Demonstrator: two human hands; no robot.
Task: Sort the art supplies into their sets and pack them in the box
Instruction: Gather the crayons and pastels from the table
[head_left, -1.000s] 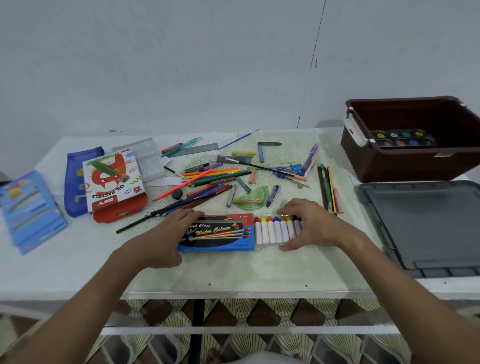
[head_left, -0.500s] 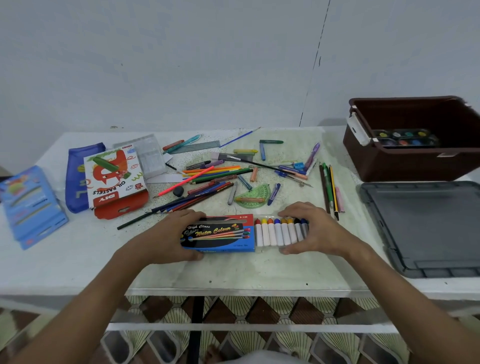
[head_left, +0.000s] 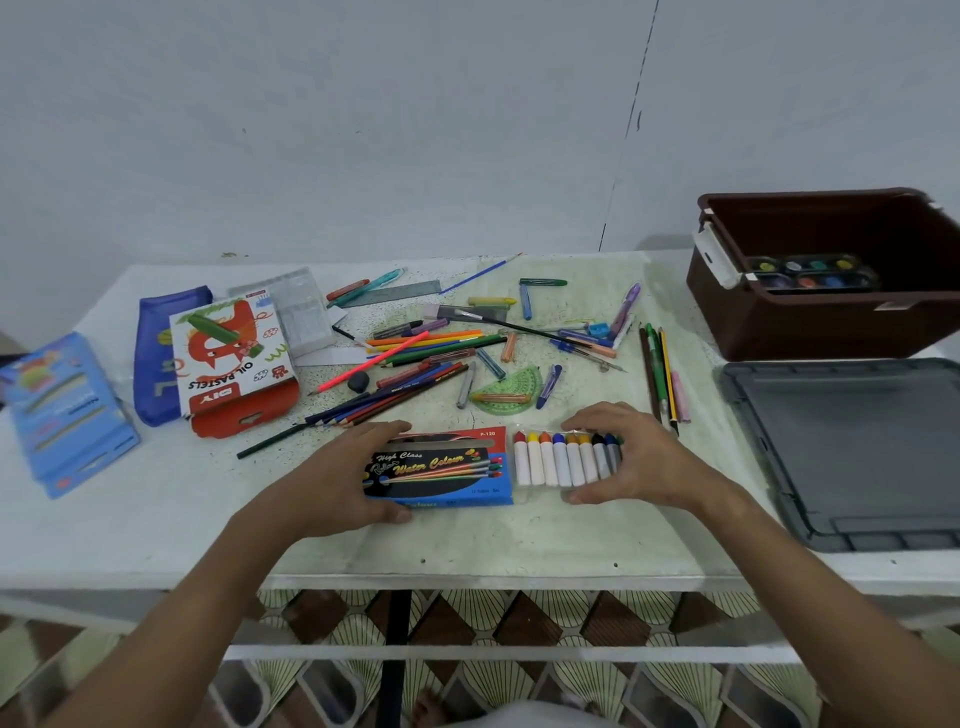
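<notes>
Since a moment earlier both hands had closed in: the left hand (head_left: 345, 475), flat on the table (head_left: 156, 519) before, now curled round the left end of the water colour box (head_left: 441, 467), and the tray of paint tubes (head_left: 566, 460) had edged a little nearer the box.

Largest first, from where I stood: the table carried a brown storage box (head_left: 810, 332) at the far right, a paint palette (head_left: 810, 273) already inside it, and its grey lid (head_left: 852, 447) lying in front. An oil pastels box (head_left: 228, 364) sat to the left, then the loose pile of pencils (head_left: 415, 384) and pens in the middle (still unsorted).

The risk I saw was in the sliding: if the tray met the box mouth at a slant, the tubes could ride up and spill, or the thin card could buckle.

The right hand (head_left: 639, 457) was half curled, fingers over the tray's far edge and thumb at the near edge, clamping it. The left gripped the box likewise, thumb below, fingers on top.
</notes>
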